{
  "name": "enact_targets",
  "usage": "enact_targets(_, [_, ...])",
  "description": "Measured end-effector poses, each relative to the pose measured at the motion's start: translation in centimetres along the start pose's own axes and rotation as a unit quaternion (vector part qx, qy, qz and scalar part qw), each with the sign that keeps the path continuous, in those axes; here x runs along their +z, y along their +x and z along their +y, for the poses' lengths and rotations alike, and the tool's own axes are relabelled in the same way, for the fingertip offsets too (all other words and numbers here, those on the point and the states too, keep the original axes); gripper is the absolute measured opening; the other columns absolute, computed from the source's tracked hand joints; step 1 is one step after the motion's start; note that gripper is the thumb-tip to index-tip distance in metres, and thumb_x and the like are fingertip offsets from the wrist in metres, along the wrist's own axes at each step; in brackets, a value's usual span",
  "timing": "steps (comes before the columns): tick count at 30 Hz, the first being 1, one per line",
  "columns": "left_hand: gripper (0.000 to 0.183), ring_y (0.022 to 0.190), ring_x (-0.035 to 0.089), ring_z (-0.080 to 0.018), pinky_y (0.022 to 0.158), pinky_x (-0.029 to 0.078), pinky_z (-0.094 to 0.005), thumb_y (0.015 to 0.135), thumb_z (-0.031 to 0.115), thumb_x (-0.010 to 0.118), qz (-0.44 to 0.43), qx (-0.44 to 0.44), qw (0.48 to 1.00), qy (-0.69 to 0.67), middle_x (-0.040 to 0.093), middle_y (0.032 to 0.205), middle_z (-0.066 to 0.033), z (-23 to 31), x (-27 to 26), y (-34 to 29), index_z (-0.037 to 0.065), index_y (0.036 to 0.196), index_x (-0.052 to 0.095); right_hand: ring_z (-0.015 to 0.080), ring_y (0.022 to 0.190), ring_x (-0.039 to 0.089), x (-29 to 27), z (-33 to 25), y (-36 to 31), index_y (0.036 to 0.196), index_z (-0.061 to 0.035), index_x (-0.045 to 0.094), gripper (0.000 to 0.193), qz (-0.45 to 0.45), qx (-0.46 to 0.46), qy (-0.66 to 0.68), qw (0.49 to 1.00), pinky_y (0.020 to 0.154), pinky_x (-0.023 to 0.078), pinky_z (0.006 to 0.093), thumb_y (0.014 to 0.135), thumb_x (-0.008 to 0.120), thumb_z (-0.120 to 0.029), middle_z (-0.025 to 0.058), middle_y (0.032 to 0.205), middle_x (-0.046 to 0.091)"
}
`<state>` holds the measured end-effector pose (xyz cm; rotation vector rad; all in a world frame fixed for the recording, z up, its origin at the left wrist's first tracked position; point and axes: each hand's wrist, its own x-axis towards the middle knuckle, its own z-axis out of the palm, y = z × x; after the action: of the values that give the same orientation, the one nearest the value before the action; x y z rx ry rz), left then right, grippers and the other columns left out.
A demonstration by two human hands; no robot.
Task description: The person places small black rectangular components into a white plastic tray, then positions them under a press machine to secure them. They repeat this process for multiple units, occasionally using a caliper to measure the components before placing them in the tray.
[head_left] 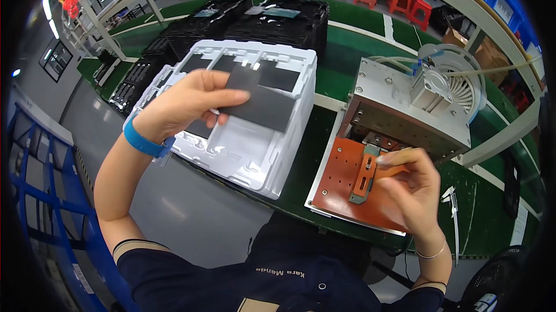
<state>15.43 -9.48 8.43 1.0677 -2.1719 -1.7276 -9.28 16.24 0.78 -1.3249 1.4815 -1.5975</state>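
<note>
My left hand [200,100] grips a dark grey flat panel [263,100] by its left edge, thumb on top. Small shiny tabs show along the panel's upper edge. It is held over a white plastic tray [255,164], where more dark flat pieces [278,77] lie in the far compartments. On the right, my right hand [411,187] hovers over the orange base plate [333,173] of a metal press. Its thumb and forefinger are curled but apart, with nothing visible between them. They are close beside a slotted orange-and-grey locating block [365,174] on that plate.
The silver press [399,100], with a cylinder and coiled clear tubing [466,80], stands behind the plate. Black trays [284,22] are stacked beyond the white one. A caliper [453,213] lies at right on the green bench. Blue racking [52,208] stands at left.
</note>
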Motion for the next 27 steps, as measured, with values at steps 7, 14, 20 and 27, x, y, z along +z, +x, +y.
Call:
enact_targets(7, [0.031, 0.044, 0.054, -0.0058, 0.042, 0.040, -0.0185, 0.083, 0.028, 0.076, 0.091, -0.083, 0.975, 0.184, 0.061, 0.057, -0.0015, -4.0, 0.0, -1.7, 0.004, 0.074, 0.059, 0.0241, 0.091, 0.061, 7.2, 1.7, 5.0, 0.098, -0.0060, 0.066, 0.026, -0.144, -0.294, -0.250, 0.911, 0.076, 0.051, 0.0323, 0.075, 0.076, -0.012, 0.0070, 0.105, 0.065])
enact_targets(14, [0.034, 0.054, 0.060, -0.0285, 0.054, 0.048, -0.0363, 0.076, 0.032, 0.078, 0.439, 0.153, 0.723, 0.511, 0.060, 0.057, -0.0136, -6.1, -8.4, -1.0, 0.000, 0.071, 0.066, 0.0255, 0.117, 0.052, 11.6, 4.0, 6.7, 0.117, -0.0086, 0.059, 0.044, -0.239, -0.399, -0.321, 0.825, 0.100, 0.040, 0.0422, 0.085, 0.067, -0.037, 0.0084, 0.124, 0.057])
enact_targets(20, [0.036, 0.060, 0.061, -0.0132, 0.054, 0.048, -0.0281, 0.079, 0.033, 0.076, 0.317, -0.052, 0.874, 0.363, 0.067, 0.072, -0.0059, -12.1, -15.5, -0.4, 0.001, 0.095, 0.074, 0.0240, 0.119, 0.053, 12.4, 5.6, 6.1, 0.120, -0.0088, 0.059, 0.052, -0.189, -0.394, -0.303, 0.847, 0.101, 0.038, 0.0431, 0.083, 0.068, -0.044, 0.0084, 0.127, 0.058])
enact_targets(27, [0.068, 0.096, 0.063, -0.0255, 0.078, 0.054, -0.0398, 0.078, 0.056, 0.070, 0.263, -0.191, 0.906, 0.271, 0.064, 0.107, -0.0171, -9.9, -15.5, 0.6, 0.000, 0.117, 0.066, 0.0244, 0.122, 0.050, 12.2, 5.9, 6.0, 0.122, -0.0072, 0.057, 0.053, -0.179, -0.400, -0.309, 0.844, 0.104, 0.036, 0.0434, 0.085, 0.066, -0.044, 0.0095, 0.129, 0.055])
